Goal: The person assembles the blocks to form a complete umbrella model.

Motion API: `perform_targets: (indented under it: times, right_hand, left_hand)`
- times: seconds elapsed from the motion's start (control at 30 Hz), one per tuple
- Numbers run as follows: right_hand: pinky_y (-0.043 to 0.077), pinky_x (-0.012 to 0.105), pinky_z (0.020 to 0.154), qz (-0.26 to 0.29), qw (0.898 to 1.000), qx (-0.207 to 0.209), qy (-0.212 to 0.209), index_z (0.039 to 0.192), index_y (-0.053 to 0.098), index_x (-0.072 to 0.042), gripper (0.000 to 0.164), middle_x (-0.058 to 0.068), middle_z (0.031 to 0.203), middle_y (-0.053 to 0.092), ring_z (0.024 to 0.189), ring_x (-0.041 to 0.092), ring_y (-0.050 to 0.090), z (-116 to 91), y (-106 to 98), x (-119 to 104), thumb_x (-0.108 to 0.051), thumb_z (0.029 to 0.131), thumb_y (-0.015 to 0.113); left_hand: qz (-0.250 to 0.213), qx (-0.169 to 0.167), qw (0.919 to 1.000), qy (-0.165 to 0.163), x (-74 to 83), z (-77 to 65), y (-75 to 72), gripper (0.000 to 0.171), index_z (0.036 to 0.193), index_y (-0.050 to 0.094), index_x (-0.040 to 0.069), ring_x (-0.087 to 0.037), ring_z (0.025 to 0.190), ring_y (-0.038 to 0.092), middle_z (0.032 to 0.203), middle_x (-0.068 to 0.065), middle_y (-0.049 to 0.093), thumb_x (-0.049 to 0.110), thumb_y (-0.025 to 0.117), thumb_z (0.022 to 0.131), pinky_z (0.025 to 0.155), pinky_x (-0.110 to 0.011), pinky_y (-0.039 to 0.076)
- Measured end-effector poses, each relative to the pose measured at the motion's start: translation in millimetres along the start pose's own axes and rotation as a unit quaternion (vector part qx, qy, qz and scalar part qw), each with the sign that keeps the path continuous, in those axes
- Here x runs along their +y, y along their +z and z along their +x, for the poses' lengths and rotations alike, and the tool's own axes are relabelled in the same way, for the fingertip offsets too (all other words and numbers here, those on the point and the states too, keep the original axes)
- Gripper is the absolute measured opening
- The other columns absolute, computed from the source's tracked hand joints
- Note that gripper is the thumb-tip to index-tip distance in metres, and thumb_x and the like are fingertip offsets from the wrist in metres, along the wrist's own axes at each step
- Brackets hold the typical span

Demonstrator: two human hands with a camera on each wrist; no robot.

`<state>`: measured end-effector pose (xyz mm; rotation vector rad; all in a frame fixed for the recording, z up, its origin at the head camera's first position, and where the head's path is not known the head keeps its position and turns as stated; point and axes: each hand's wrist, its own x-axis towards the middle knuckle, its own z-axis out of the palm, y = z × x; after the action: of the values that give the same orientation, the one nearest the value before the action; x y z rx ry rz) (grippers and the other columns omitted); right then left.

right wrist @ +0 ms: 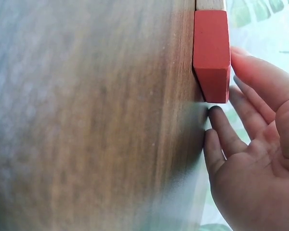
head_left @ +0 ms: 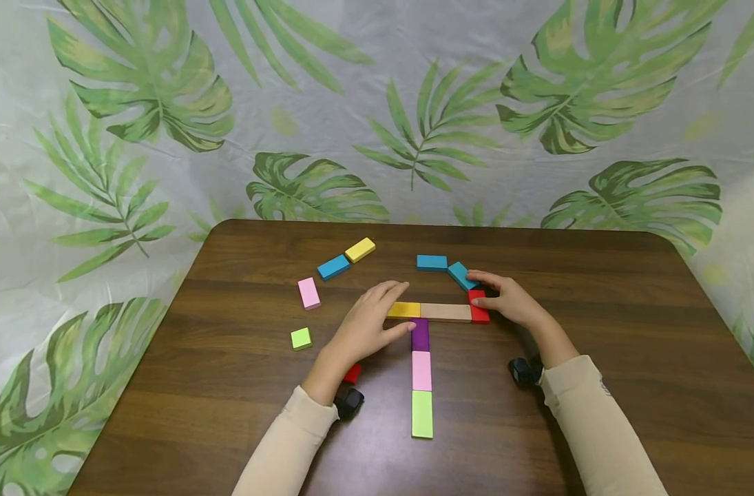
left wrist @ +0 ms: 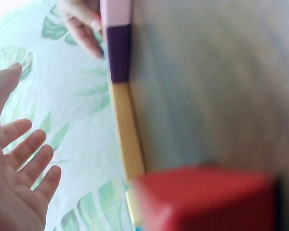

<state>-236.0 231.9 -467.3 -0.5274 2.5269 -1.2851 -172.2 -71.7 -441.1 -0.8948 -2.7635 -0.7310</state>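
My right hand (head_left: pixel 514 303) has its thumb at a red block (head_left: pixel 478 296) and a fingertip at the tilted blue block (head_left: pixel 460 277). In the right wrist view, the thumb meets the red block's upper side, and the other fingers extend loosely beyond it. My left hand (head_left: pixel 365 324) hovers with spread fingers, its thumb tip by the purple block (head_left: pixel 421 337) and its fingers over the yellow-orange block (head_left: pixel 404 310); it holds nothing. A plain wooden block (head_left: pixel 446 313) lies between the yellow-orange and red ones. Below the purple block, a pink block (head_left: pixel 421 370) and a green block (head_left: pixel 422 414) continue the line.
Another blue block (head_left: pixel 432 262) touches the tilted one. On the left lie a yellow block (head_left: pixel 360 249), a blue block (head_left: pixel 333 266), a pink block (head_left: pixel 309 293) and a light green block (head_left: pixel 301 338). Beside my left wrist a red block (head_left: pixel 352 373) is partly hidden.
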Motion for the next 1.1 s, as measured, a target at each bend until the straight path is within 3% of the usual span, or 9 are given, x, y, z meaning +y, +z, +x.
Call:
perform_targets:
  times: [0.17, 0.4, 0.57, 0.83, 1.1]
  right_hand:
    - [0.018, 0.053, 0.100, 0.002, 1.000, 0.001, -0.003, 0.131, 0.045, -0.005, 0.054, 0.015, 0.139, 0.034, 0.128, 0.036, 0.023, 0.2, -0.2, 1.3, -0.017, 0.083, 0.065]
    - [0.018, 0.053, 0.100, 0.000, 1.000, 0.002, -0.009, 0.131, 0.046, -0.005, 0.053, 0.015, 0.139, 0.035, 0.129, 0.035, 0.023, 0.4, 0.1, 1.5, -0.016, 0.083, 0.066]
    - [0.017, 0.054, 0.100, -0.006, 1.000, 0.000, -0.009, 0.131, 0.047, -0.005, 0.053, 0.014, 0.139, 0.035, 0.129, 0.035, 0.022, 0.2, -0.6, 1.8, -0.018, 0.083, 0.066]
    - [0.016, 0.054, 0.100, -0.007, 1.000, -0.001, -0.008, 0.130, 0.047, -0.004, 0.052, 0.013, 0.139, 0.035, 0.130, 0.034, 0.021, -0.7, -0.9, 0.9, -0.019, 0.084, 0.065]
    - [0.017, 0.054, 0.101, -0.006, 1.000, 0.000, -0.013, 0.130, 0.048, -0.004, 0.052, 0.012, 0.139, 0.035, 0.129, 0.033, 0.022, -1.1, -0.3, -0.3, -0.019, 0.083, 0.065]
  left_hand:
    - [-0.001, 0.031, 0.9994, -0.018, -9.6, -4.0, -12.8, 0.067, 0.136, 0.039, 0.011, -0.020, 0.119, 0.039, 0.130, -0.006, 0.043, 0.044, 0.061, 0.082, 0.100, -0.039, 0.029]
    - [-0.016, 0.061, 0.9959, -0.064, -35.8, -14.3, -28.3, 0.067, 0.135, 0.039, 0.010, -0.024, 0.117, 0.040, 0.129, -0.009, 0.042, 0.040, 0.064, 0.081, 0.096, -0.041, 0.034]
    - [-0.030, 0.077, 0.9927, -0.087, -54.0, -23.3, -39.3, 0.067, 0.134, 0.039, 0.006, -0.026, 0.119, 0.039, 0.130, -0.011, 0.041, 0.037, 0.066, 0.081, 0.097, -0.043, 0.032]
    - [-0.047, 0.073, 0.9849, -0.150, -81.0, -37.7, -51.5, 0.073, 0.136, 0.036, 0.007, -0.031, 0.120, 0.035, 0.134, -0.013, 0.037, 0.042, 0.065, 0.079, 0.095, -0.048, 0.032]
    - [-0.070, 0.046, 0.9769, -0.196, -102.1, -47.6, -54.5, 0.078, 0.137, 0.033, 0.003, -0.033, 0.125, 0.029, 0.137, -0.016, 0.033, 0.037, 0.070, 0.076, 0.099, -0.050, 0.026]
